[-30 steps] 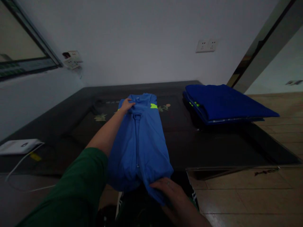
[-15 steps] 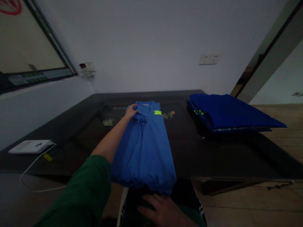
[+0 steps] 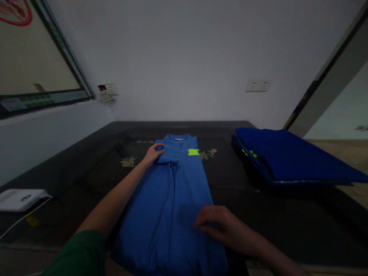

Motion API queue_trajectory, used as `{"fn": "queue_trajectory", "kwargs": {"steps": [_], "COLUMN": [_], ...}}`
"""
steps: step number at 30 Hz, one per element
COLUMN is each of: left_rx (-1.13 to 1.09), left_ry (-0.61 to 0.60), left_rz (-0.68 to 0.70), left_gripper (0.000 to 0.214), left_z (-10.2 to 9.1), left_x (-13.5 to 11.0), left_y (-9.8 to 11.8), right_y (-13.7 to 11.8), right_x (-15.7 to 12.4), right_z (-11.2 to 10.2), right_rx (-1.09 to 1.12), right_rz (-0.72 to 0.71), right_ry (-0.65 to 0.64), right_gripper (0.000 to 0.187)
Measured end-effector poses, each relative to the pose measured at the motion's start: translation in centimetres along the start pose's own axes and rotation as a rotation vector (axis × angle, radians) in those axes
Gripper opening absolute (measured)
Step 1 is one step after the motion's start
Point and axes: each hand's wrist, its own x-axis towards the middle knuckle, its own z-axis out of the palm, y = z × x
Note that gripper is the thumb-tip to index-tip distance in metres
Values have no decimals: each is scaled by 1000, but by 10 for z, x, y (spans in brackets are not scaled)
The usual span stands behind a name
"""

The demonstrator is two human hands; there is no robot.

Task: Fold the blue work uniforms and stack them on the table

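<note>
A blue collared garment [image 3: 186, 191] lies lengthwise on the dark table, folded narrow, its collar at the far end. On its chest is a bright yellow-green patch [image 3: 193, 152]. My left hand [image 3: 153, 154] rests on the cloth at the garment's upper left, below the collar; thumb and forefinger are slightly apart on top of the fabric. Over the lower right part, my right hand [image 3: 220, 224] hovers with loosely bent fingers, thumb apart, nothing visible in it. The garment's bottom end is cut off by the picture's lower edge.
Folded darker blue cloths [image 3: 290, 157] are stacked on the right of the dark table [image 3: 230, 184]. A white device [image 3: 23, 199] with a cable lies at the left. Wall sockets [image 3: 258, 85] are behind, and a window [image 3: 37, 50] is at the left.
My right hand has risen from below the table's front edge to above the garment's lower right part. My left hand stays near the collar. The view has shifted closer.
</note>
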Motion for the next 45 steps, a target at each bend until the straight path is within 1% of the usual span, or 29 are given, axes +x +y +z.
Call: {"fn": "queue_trajectory", "kwargs": {"steps": [2, 3, 5, 6, 7, 8, 10, 11, 13, 14, 16, 18, 21, 25, 28, 31, 36, 39, 42, 45], "left_rx": [29, 61, 160, 220, 279, 327, 373, 379, 360, 343, 309, 278, 218, 130, 98, 93, 125, 135, 143, 169], "left_ry": [19, 39, 48, 20, -28, -85, -187, -217, -240, -242, -231, -226, -221, -213, -207, -206, -205, -157, -112, -122], "left_rz": [13, 50, 207, 313, 417, 502, 590, 604, 581, 550, 466, 388, 317, 274, 267, 267, 266, 315, 376, 386], "left_gripper": [28, 25, 22, 23, 26, 30, 45, 52, 63, 66, 63, 55, 44, 40, 38, 36, 37, 38, 41, 42], "left_z": [-2, -3, -3, -2, -1, 1, 5, 7, 10, 11, 13, 13, 12, 9, 8, 8, 8, 7, 6, 7], "left_x": [-7, -12, -26, -34, -42, -50, -61, -65, -67, -66, -63, -60, -57, -56, -56, -56, -57, -58, -58, -57], "left_y": [-2, -2, 1, 4, 7, 9, 10, 9, 4, 0, -7, -12, -13, -8, -5, -5, -5, -2, -1, -2], "right_y": [26, 41, 75, 92, 108, 124, 154, 167, 190, 200, 216, 227, 240, 250, 255, 260, 264, 263, 262, 257], "right_x": [32, 50, 90, 111, 131, 150, 185, 200, 223, 233, 246, 255, 265, 272, 275, 276, 282, 286, 283, 276], "right_z": [-21, -32, -56, -69, -81, -93, -112, -119, -129, -131, -132, -133, -135, -138, -138, -138, -146, -149, -144, -132], "right_rx": [-49, -107, -240, -311, -387, -459, -606, -680, -793, -825, -852, -863, -880, -881, -880, -895, -913, -905, -906, -926], "right_rz": [-10, -2, 65, 110, 164, 217, 301, 337, 391, 410, 437, 460, 494, 495, 475, 492, 488, 455, 429, 443], "right_ry": [56, 94, 186, 229, 283, 308, 315, 300, 259, 236, 195, 156, 95, 19, -4, 9, 13, 37, 109, 175], "right_gripper": [18, 17, 18, 19, 21, 24, 31, 34, 37, 37, 36, 34, 28, 15, 19, 27, 21, 20, 26, 24]}}
